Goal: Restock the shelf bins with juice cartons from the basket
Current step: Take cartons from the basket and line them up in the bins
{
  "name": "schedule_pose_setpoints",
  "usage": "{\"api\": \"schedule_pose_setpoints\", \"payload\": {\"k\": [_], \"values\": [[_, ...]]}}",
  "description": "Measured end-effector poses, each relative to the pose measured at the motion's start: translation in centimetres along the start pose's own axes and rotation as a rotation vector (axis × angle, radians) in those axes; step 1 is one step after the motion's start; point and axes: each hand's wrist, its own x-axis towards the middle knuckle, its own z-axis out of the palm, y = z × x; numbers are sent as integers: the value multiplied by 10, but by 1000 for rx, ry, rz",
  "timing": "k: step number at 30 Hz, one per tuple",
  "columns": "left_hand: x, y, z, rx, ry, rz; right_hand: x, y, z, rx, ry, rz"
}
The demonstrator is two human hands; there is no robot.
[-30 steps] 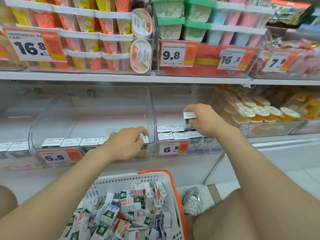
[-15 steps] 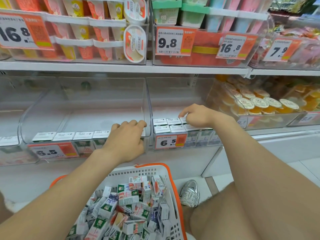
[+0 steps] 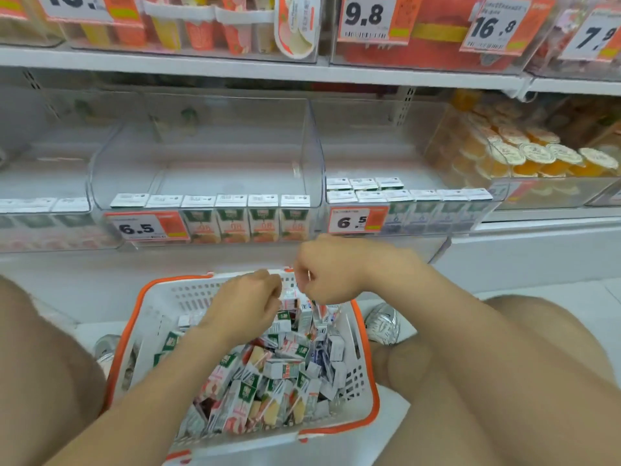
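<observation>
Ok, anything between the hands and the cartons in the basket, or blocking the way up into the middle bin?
Nothing visible. The left hand and right hand are right over the juice cartons in the basket. The middle bin is open-topped, with bare floor behind its front row.

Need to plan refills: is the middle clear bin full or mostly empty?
Mostly empty: the middle bin holds only one front row of cartons, bare floor behind.
</observation>
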Motion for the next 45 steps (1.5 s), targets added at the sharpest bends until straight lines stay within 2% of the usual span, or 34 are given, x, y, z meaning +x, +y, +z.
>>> {"api": "schedule_pose_setpoints", "payload": {"k": [1,3,8,12,21,28,33,35,39,42,45], "values": [[-8,-9,13,9,-122,-58,6,-5,15,-37,-64,5],[-24,-23,34,10,-264,-160,15,-12,40,-104,-187,19],[-58,-51,70,42,-394,-372,44,-9,91,-172,-280,35],[-69,-71,99,-12,-345,-484,71,6,142,-144,-371,76],[-54,-91,127,-100,-259,-550,100,32,241,23,-445,259],[-47,-88,134,-11,-214,-522,108,33,264,73,-369,353],[-46,-83,130,75,-211,-512,110,24,255,195,-413,403],[-45,-83,121,-19,-149,-550,108,21,242,247,-425,384],[-42,-79,87,-426,25,-725,99,23,205,232,-388,314],[-39,-80,56,-697,88,-820,89,17,163,279,-250,262],[-38,-85,29,-950,55,-852,80,5,120,317,-67,239]]}}
